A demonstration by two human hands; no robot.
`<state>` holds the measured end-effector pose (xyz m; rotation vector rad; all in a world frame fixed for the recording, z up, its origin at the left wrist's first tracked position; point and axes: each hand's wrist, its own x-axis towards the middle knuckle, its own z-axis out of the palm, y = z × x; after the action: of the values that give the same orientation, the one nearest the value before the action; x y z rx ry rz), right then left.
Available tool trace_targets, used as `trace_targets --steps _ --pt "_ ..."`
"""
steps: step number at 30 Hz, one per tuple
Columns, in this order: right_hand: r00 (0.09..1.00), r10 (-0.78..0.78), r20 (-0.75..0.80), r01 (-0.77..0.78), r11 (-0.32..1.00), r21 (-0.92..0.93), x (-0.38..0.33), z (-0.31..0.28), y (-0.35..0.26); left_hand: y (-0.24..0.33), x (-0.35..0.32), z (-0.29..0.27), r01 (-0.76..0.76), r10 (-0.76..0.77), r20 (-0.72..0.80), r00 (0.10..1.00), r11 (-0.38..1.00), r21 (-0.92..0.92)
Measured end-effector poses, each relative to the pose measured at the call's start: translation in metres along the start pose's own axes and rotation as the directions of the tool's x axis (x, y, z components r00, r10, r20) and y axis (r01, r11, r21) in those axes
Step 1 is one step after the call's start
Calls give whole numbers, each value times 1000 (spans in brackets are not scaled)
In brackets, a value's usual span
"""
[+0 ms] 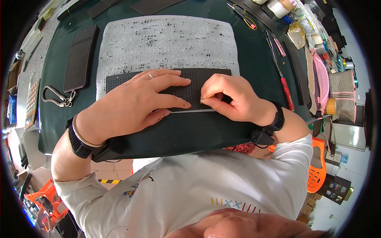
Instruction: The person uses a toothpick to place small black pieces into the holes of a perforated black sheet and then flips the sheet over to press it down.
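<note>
A black perforated strip, dotted with rows of small holes, lies across the near part of a pale grey foam sheet. My left hand rests flat over the strip's left half, fingers spread, a ring on one of them. Over the right half, my right hand is closed in a pinch, thumb against index finger. Something tiny and yellowish shows at those fingertips, too small to name; they are at or just above the strip. Black crumbs are scattered over the foam sheet.
A dark phone with a looped strap lies left on the green table. To the right are yellow-handled scissors, a red-handled tool and a pink-handled tool. Spools and bags crowd the far right.
</note>
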<state>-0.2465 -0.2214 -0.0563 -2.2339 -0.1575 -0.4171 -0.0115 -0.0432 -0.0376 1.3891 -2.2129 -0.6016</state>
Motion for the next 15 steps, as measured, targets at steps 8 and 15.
trace_targets --steps 8,15 --pt "998 44 -53 -42 999 27 -4 1 -1 -1 0 0 -5 5 -1 1000 1000 2" --pt "1000 18 -12 -18 999 -32 0 0 1 -1 1 0 -9 9 -3 1000 1000 12"
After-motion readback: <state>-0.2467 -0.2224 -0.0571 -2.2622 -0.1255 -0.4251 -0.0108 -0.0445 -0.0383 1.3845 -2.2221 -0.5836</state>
